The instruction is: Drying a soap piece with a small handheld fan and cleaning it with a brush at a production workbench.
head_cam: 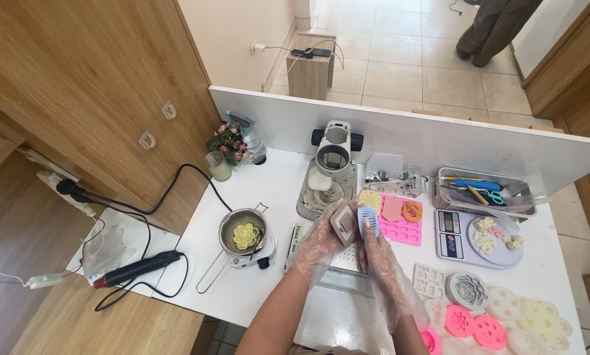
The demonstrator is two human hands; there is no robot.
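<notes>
Both hands are gloved in thin clear plastic and meeting right over the middle of the white surface (288, 190). Left hand (318, 240) is closing around a small grey block-shaped mould (343, 221), fingers wrapping it from underneath, so it's gripping, not loose. Right hand (376, 253) is pinching a little light-blue slotted piece (368, 220), looks like a comb or scraper sort of thing, holding it just beside the grey mould, maybe touching it; can't quite tell from here.

My read: they're working the blue piece against the mould, either cleaning it out or easing something free. Next bit probably wants a steady left grip and small careful strokes with the right so nothing chips.

Around them it's looking busy. Small metal melting pot (244, 231) on a warmer is sitting to the left with a yellow flower shape floating in it. Pink silicone tray (400, 227) is lying just behind the hands, a digital scale (469, 243) with pale chunks on its plate is to the right, and a bunch of round pink and white flower moulds (479, 325) are clustering at the near right corner. Someone else's legs (492, 29) are standing way back on the tiled floor.
</notes>
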